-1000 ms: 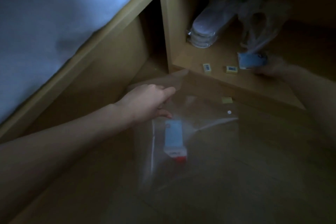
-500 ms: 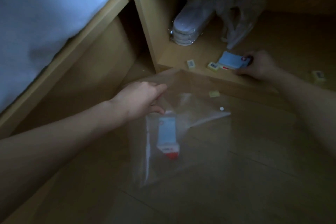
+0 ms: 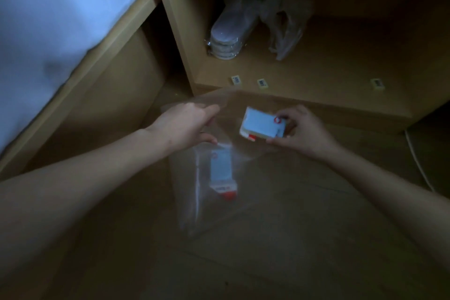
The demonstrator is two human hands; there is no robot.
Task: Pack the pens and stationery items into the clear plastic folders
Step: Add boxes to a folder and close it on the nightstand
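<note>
Right hand (image 3: 302, 129) carried blue packet (image 3: 261, 126) off shelf, pinching its end beside left hand (image 3: 187, 126), which pinches limp, slippery folder (image 3: 207, 202) mouth.

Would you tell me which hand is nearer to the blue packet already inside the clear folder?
Left. The left hand pinches the folder's mouth just above that packet; the right hand holds a second packet farther right.
</note>
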